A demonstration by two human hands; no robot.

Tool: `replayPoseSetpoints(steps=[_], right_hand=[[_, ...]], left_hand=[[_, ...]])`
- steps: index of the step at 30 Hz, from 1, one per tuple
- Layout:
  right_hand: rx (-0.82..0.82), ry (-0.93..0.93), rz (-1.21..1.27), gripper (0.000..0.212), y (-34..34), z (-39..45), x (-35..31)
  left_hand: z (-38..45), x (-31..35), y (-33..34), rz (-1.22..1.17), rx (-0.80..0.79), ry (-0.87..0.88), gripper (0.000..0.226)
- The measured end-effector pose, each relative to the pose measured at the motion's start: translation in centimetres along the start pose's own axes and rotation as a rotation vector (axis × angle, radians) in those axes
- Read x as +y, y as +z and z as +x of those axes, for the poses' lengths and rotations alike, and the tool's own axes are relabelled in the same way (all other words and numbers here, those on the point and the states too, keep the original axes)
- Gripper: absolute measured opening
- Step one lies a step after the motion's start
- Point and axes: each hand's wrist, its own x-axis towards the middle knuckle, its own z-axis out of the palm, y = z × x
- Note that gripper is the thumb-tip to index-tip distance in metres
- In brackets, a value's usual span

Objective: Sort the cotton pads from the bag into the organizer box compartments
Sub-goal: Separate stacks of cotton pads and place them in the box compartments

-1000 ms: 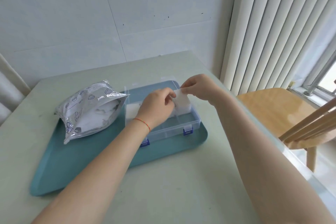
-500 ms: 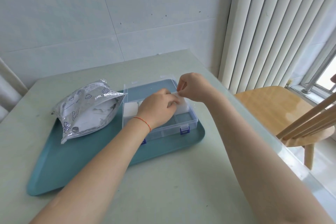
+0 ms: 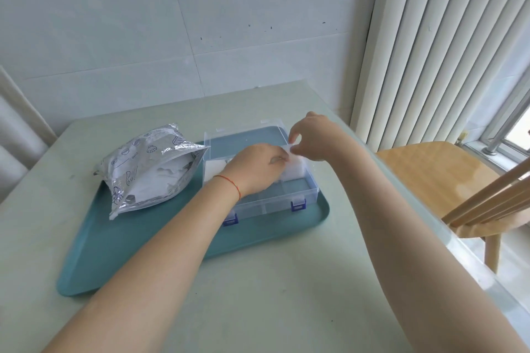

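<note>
Pinching cotton pads (image 3: 295, 167) | both hands (image 3: 282, 156) | organizer box (image 3: 311, 180)

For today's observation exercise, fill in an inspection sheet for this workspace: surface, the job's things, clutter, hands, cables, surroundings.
Surface: pale green table carrying a teal tray.
Job's things: silver bag lying on the tray's left part; clear organizer box, lid open, on its right part; white cotton pads in the far right compartment, near compartments look empty.
Clutter: nothing seen.
Hands: left hand and right hand both over the box, pinching at the pads; exact grip unclear.
Cables: nothing seen.
Surroundings: wooden chair to the right, vertical blinds, tiled wall.
</note>
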Motion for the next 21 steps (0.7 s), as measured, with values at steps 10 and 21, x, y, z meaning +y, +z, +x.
replayPoseSetpoints(steps=[10,21], right_hand=[[0.092,-0.181,0.334,0.031,-0.1,-2.3,-12.2],[0.051,-0.104,0.193,0.030,6.2,-2.5,-19.6]], left_hand=[[-10.4,-10.1,-8.1,0.120,0.591,-0.257,0.028],[-12.8,-14.2,-10.4,0.035,0.683,-0.368,0.008]])
